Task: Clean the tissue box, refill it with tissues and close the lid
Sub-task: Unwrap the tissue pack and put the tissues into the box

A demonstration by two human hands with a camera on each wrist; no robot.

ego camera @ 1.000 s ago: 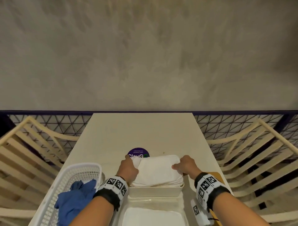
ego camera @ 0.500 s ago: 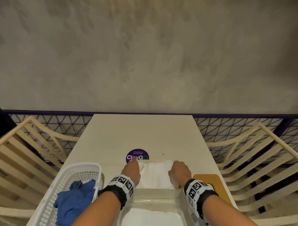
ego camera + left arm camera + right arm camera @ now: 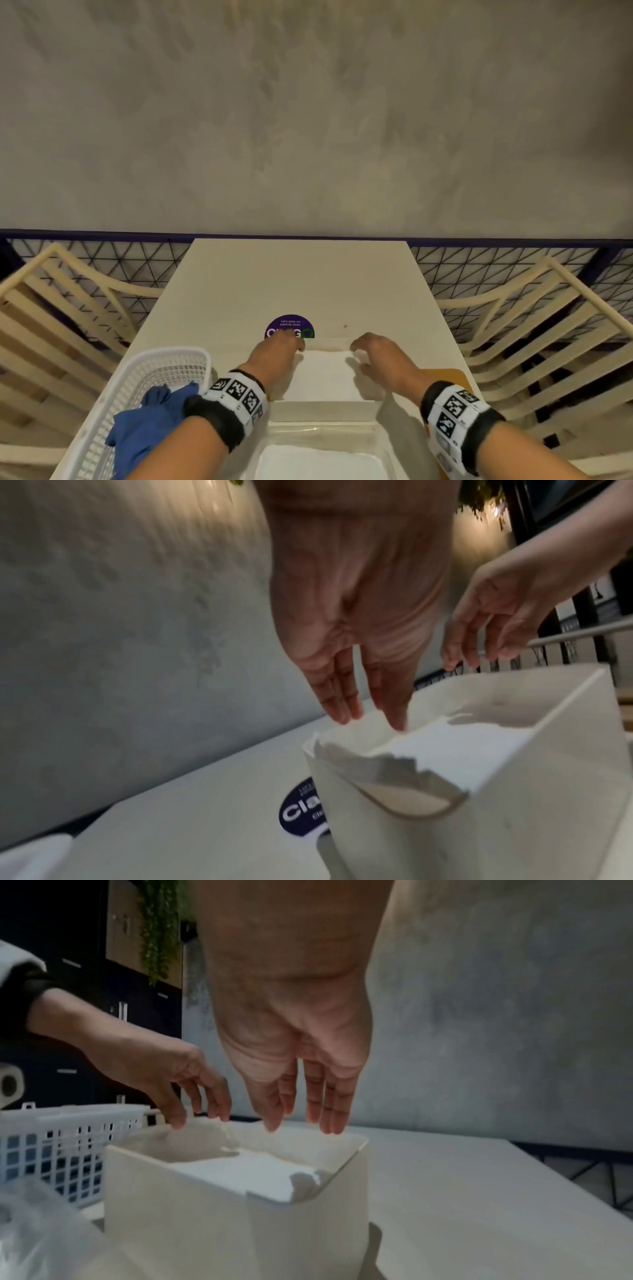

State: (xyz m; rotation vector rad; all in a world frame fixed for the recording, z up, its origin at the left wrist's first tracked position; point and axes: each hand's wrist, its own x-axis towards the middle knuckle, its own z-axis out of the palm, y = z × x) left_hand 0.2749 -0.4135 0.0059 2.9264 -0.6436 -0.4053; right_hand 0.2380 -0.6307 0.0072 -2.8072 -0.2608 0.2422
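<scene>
A cream tissue box (image 3: 322, 411) stands open on the table, with a white stack of tissues (image 3: 325, 373) lying inside it. My left hand (image 3: 277, 353) hovers over the box's left side, fingers straight and pointing down (image 3: 359, 704), holding nothing. Over the right side, my right hand (image 3: 380, 356) hangs the same way, fingers loose above the rim (image 3: 301, 1118). The tissues (image 3: 445, 745) sit below the rim (image 3: 246, 1172). An orange-brown lid (image 3: 448, 377) lies flat to the right of the box, partly hidden by my right wrist.
A white plastic basket (image 3: 144, 383) with a blue cloth (image 3: 150, 421) sits at the left. A clear bag of white tissues (image 3: 318, 459) lies nearest me. A purple round sticker (image 3: 289, 327) is beyond the box. Slatted chairs (image 3: 548, 325) flank the table.
The tissue stack, held above the box by both hands a second ago, now lies down inside it. Both hands have let go and lifted just above the rim.
</scene>
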